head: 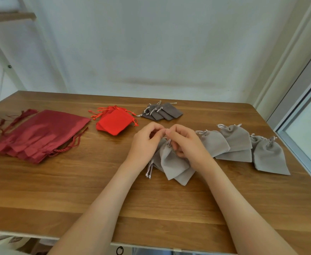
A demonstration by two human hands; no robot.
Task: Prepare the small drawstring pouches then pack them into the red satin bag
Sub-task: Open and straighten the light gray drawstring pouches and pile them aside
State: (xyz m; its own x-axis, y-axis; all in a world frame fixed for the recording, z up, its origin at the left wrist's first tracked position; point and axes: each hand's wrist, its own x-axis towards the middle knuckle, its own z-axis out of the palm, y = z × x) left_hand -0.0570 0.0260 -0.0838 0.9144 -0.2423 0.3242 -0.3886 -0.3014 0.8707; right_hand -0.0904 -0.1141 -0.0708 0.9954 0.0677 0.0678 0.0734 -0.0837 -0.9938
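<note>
Wood, brown, plank-grained: one table, bearing all that follows, with places given from the worked pouch. Dark red satin bags, a fanned stack with twisted cords, lay well to the left of the worked pouch and looked flat, none opened to receive anything. Light grey pouches, finished, mouths gathered, overlapped in a row just to its right. Left hand and right hand met above its mouth; thumb and forefinger of each were pressed together in a pinch on the pale drawstring, the remaining fingers of the right hand curled in close beside the gathered neck. Bright red pouches, a small pile, lay beyond it and to the left. Dark grey pouches, a small fan, lay straight beyond it. The worked pouch itself rested on the table, touching light grey pouches beneath, whose loose cord ends trailed at its left. Step judged in hand: cinching this pouch shut, preparation only part done, packing not yet begun. The next move would likely call for drawing the cords apart evenly until the mouth closes, then setting the pouch with the finished row.
</note>
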